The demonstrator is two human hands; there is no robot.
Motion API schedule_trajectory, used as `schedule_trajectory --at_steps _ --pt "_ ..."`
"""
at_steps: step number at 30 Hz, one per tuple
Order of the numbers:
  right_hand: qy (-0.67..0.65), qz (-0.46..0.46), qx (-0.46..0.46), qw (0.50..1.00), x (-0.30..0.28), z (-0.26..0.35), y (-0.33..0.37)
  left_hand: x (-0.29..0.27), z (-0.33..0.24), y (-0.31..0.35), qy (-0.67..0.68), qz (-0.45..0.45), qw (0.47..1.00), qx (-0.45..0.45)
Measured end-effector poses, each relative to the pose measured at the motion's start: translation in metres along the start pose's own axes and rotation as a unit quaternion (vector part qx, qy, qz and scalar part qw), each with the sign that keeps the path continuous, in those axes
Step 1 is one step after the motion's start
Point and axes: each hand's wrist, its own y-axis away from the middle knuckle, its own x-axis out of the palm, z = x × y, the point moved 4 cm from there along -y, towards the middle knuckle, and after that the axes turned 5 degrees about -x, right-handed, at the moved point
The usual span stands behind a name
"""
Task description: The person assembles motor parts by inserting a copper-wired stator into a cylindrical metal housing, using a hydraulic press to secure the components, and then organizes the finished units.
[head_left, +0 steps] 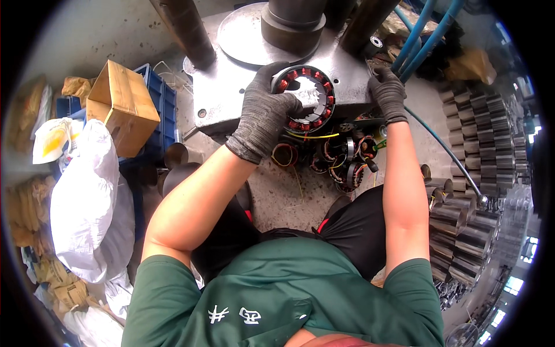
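Observation:
In my gloved left hand (263, 110) is a motor stator (330, 97), a dark ring with red-copper windings around its inside. My fingers close on its left side, and it is tilted over the front of a thick steel press bed (222, 107). Beyond it, a heavy cylindrical ram (292, 26) stands over a round plate (234, 37). My gloved right hand (387, 95) is at the bed's right edge with its fingers curled; what they grip, if anything, is hidden. Several wound stators (350, 173) with loose wires sit below the bed's front edge, between my knees.
On the left stand a cardboard box (130, 113), blue crates (165, 115) and a white sack (84, 202). Shiny metal cylinders (474, 139) are stacked at the right. Blue hoses (413, 43) run down near my right hand, and a ball-ended rod (462, 168) slants past them. Dark columns (185, 34) flank the ram.

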Motion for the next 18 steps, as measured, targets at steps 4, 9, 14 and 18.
schedule_trajectory --at_steps 4,9,14,18 --pt "-0.015 0.133 0.032 0.991 -0.013 0.004 0.009 -0.007 -0.006 0.004 -0.060 -0.004 0.998 0.010" --pt "-0.446 0.202 0.018 0.872 -0.043 0.045 0.051 -0.009 -0.009 0.001 -0.116 0.001 0.991 0.059" --pt "-0.605 0.106 0.023 0.789 -0.075 0.087 0.097 -0.010 -0.013 0.002 -0.144 0.019 0.985 0.094" --pt "-0.578 0.071 -0.049 0.811 -0.092 0.077 0.111 -0.005 -0.014 0.006 -0.114 0.033 0.993 0.012"
